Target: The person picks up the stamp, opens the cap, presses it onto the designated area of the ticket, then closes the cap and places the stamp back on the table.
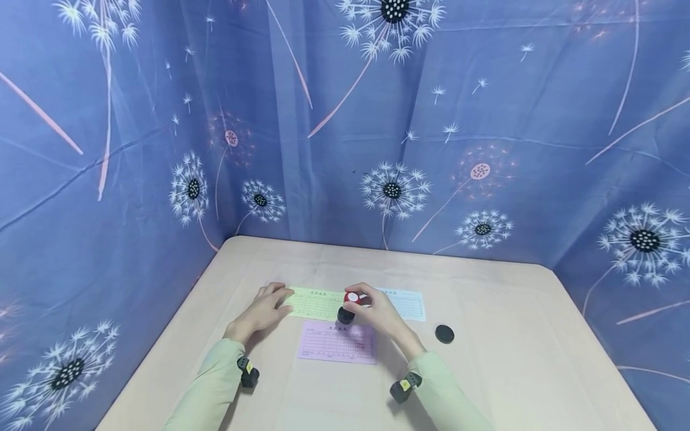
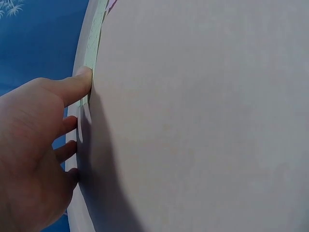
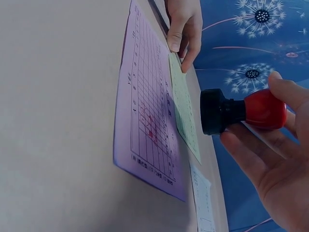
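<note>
My right hand (image 1: 384, 312) grips the red knob of a black-based rubber stamp (image 3: 264, 110), holding it over the right end of a green printed slip (image 1: 314, 305). In the right wrist view the stamp's black base is clear of the paper. At the green slip's left end, my left hand (image 1: 264, 310) rests with relaxed fingers, its thumb (image 2: 84, 77) on the slip's edge. Nearer to me lies a purple slip (image 1: 335, 344) that bears a red stamp mark (image 3: 149, 126). A pale blue slip (image 1: 411, 305) lies to the right, partly hidden behind my right hand.
A round black lid (image 1: 444, 334) lies on the table (image 1: 496, 359) to the right of the slips. Blue curtains (image 1: 323, 179) with a dandelion print stand along the table's back and left side. Each wrist wears a small black camera.
</note>
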A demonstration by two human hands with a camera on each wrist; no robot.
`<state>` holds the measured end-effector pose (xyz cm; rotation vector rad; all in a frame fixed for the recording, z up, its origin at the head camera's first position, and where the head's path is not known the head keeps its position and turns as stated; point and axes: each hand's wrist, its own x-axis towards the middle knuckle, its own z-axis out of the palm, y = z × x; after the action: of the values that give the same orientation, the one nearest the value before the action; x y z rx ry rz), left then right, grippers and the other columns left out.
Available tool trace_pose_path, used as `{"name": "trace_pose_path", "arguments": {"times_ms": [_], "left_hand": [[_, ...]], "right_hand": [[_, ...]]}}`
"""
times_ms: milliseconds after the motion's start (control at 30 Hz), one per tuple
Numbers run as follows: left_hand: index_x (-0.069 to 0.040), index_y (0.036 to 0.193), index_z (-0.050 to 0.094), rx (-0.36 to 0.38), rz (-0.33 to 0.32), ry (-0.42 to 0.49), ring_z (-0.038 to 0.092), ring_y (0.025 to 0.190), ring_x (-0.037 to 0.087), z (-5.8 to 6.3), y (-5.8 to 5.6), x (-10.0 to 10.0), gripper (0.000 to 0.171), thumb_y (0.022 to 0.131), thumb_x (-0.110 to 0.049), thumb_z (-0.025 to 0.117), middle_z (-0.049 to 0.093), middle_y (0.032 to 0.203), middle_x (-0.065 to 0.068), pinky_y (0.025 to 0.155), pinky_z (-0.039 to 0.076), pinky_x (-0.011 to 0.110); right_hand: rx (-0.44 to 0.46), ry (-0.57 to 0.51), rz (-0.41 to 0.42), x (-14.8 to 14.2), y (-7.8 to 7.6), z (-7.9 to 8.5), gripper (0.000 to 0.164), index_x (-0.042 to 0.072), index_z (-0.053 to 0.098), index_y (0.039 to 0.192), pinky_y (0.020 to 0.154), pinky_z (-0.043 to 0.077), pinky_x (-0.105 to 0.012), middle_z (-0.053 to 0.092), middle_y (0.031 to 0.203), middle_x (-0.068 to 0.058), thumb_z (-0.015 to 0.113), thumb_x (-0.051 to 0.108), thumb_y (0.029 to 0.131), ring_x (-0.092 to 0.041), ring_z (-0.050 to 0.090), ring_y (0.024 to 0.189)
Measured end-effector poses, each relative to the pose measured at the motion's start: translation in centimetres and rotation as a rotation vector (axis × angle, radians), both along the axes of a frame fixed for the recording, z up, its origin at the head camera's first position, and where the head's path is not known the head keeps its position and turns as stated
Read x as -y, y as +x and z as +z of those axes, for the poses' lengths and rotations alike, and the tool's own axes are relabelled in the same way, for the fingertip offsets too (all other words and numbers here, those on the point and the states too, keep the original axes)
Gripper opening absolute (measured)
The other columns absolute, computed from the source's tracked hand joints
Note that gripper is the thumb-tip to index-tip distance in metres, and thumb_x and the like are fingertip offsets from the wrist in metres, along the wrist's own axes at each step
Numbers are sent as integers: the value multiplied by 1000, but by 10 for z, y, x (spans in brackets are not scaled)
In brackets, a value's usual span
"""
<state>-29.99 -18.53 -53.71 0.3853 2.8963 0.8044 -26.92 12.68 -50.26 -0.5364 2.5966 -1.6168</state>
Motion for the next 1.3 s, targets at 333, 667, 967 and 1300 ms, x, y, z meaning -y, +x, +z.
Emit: {"name": "trace_pose_path", "arguments": {"times_ms": [333, 667, 967, 1300], "left_hand": [[-13, 142, 53, -5, 5, 19, 29, 144, 38, -2, -1, 1, 51, 96, -32, 62, 35, 156, 15, 120, 24, 58], [-13, 142, 53, 14, 31, 27, 29, 144, 38, 0, 0, -1, 50, 96, -32, 61, 35, 156, 16, 120, 23, 61], [-13, 141, 54, 30, 39, 32, 28, 145, 37, -2, -2, -1, 51, 95, -33, 63, 34, 156, 15, 120, 23, 61], [-16, 143, 52, 77, 61, 41, 24, 148, 36, -2, -4, -2, 54, 95, -37, 63, 30, 159, 12, 120, 21, 62]], "right_hand": [[-9, -1, 8, 6, -5, 1, 37, 13, 65, 124, 86, 54, -33, 70, 115, -5, 74, 27, 90, -18, 70, 93], [-29, 12, 4, 11, -16, -3, 38, 10, 66, 122, 81, 55, -27, 71, 114, -5, 74, 27, 89, -18, 70, 92], [-36, 25, 6, 18, -21, -10, 39, 9, 66, 123, 83, 56, -31, 72, 113, -5, 74, 28, 89, -21, 70, 93], [-29, 51, 16, 22, -21, -11, 41, 8, 66, 123, 85, 56, -35, 72, 113, -5, 75, 27, 89, -22, 70, 94]]}}
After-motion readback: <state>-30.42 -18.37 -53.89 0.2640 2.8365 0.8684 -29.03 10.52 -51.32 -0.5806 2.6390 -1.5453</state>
